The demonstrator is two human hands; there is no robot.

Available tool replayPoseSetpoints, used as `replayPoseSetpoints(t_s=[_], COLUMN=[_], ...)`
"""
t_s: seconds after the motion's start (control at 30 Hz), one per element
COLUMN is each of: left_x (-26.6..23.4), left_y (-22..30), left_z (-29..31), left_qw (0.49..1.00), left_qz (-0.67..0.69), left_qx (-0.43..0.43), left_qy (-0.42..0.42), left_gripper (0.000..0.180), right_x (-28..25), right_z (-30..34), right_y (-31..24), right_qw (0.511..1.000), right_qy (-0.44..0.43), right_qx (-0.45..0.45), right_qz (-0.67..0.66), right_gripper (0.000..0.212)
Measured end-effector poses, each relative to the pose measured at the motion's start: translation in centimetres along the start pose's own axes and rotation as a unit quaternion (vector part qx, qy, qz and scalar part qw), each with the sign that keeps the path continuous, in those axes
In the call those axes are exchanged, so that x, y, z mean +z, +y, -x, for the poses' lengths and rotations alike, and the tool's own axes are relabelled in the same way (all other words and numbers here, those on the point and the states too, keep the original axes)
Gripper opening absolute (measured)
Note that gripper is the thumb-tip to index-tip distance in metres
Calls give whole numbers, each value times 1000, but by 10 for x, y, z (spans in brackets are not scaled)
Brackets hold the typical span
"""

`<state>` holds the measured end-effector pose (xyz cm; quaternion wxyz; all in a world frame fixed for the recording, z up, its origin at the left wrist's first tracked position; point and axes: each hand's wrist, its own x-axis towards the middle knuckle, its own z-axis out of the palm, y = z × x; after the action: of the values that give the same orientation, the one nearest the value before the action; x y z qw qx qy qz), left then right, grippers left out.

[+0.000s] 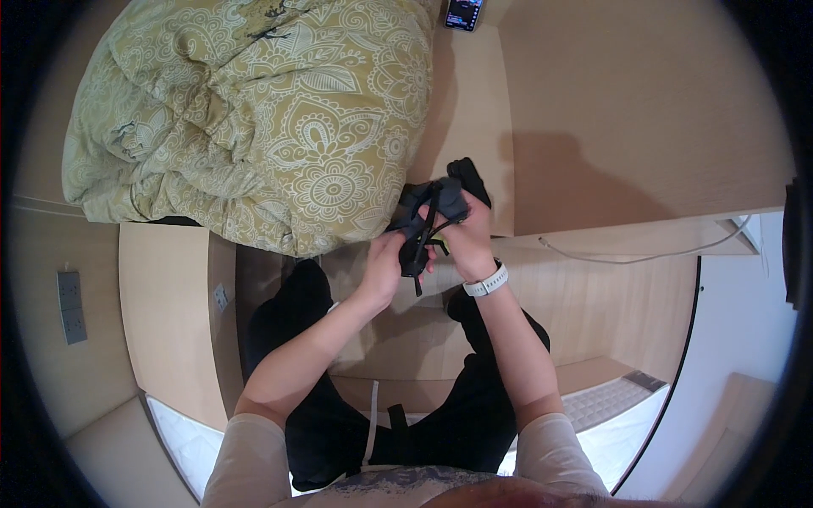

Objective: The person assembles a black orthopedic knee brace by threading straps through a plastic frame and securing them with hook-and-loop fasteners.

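Observation:
A dark grey and black bundle with black straps (432, 212) is held between my two hands, close to the duvet's right edge. My left hand (385, 264) is closed around its lower left side, beside a stiff black piece that points down. Over its right side curls my right hand (468, 237), with a white watch band on the wrist. The fingers of both hands are partly hidden by the bundle. A black, flat-looking part (468, 179) sticks out just above my right hand; I cannot tell what kind of thing the bundle is.
A bulky yellow-green duvet (288, 127) with white patterns fills the upper left. A phone (463, 14) with a lit screen lies on the pale wooden surface (470, 102) at the top. A white cable (644, 256) hangs at the right. Wall sockets (71, 306) are at the far left.

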<state>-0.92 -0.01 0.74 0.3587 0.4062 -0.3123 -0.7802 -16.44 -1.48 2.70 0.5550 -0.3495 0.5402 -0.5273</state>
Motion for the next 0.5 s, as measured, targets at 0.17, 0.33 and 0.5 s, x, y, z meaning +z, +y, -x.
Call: replayPoseSetpoints(t_s=[0.17,0.33,0.5], left_x=[3,-3,-6], left_y=[-10,-13,-13], left_z=[-4,-5,-5], left_qw=[1000,1000,1000], left_qz=[0,-13,6], left_qx=[-5,4,-12], left_qy=[-28,-22,-5], left_gripper=[42,43,43], right_x=[-1,12,12], right_z=[-1,11,7], right_y=[3,-9,-5], right_qw=[997,995,996], right_qy=[55,49,24], right_qx=[-54,81,90], right_qz=[-33,-17,-7], right_gripper=[24,15,18])
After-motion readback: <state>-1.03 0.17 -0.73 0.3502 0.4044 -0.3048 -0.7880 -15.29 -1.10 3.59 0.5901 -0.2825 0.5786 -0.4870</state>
